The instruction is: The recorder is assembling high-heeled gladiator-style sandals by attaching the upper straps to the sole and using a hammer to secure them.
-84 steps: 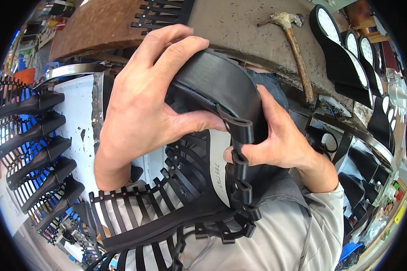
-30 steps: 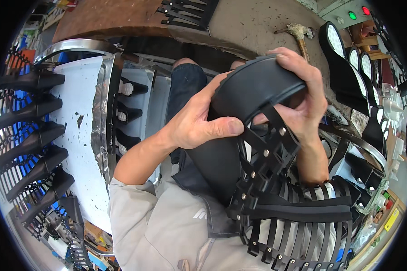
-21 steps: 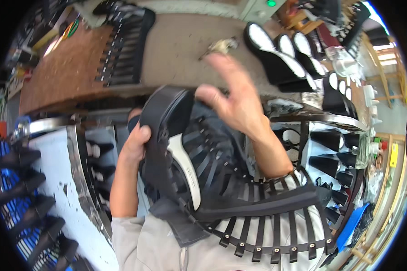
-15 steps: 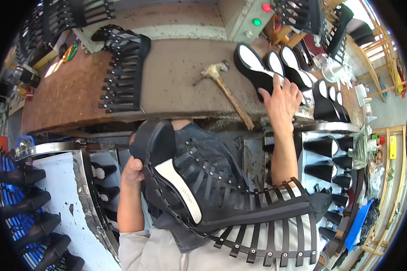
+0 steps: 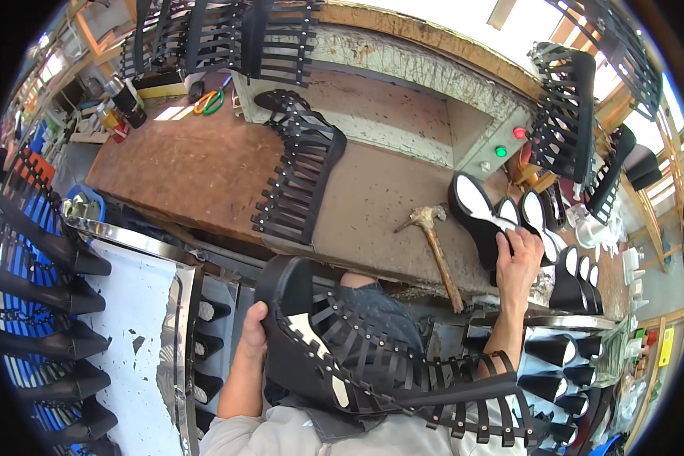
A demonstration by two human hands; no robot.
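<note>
A tall black strappy gladiator sandal [image 5: 425,391] lies across my lap, its platform toe pointing up and its open straps with metal studs stretching to the right. My left hand [image 5: 255,327] is closed on the thick platform near the toe, thumb on the edge, the other fingers hidden. Inside the shoe a pale insole strip [image 5: 309,334] shows. At the bench's right side, my right hand [image 5: 520,262] grips a black wedge sole [image 5: 479,228] with a white top, thumb on its left side. More wedge soles [image 5: 536,216] stand just beyond.
On the workbench [image 5: 167,171] lie a hammer [image 5: 438,254], handle over the front edge, and another strappy upper [image 5: 300,175]. Scissors [image 5: 209,102] rest at the back left. Racks of black shoes [image 5: 64,304] flank me on the left, with wedge soles [image 5: 551,349] shelved at right.
The view has shifted, so the bench appears lower and further right. The sandal in my left hand has turned, showing more of its platform side. My right hand stays at the same wedge sole.
</note>
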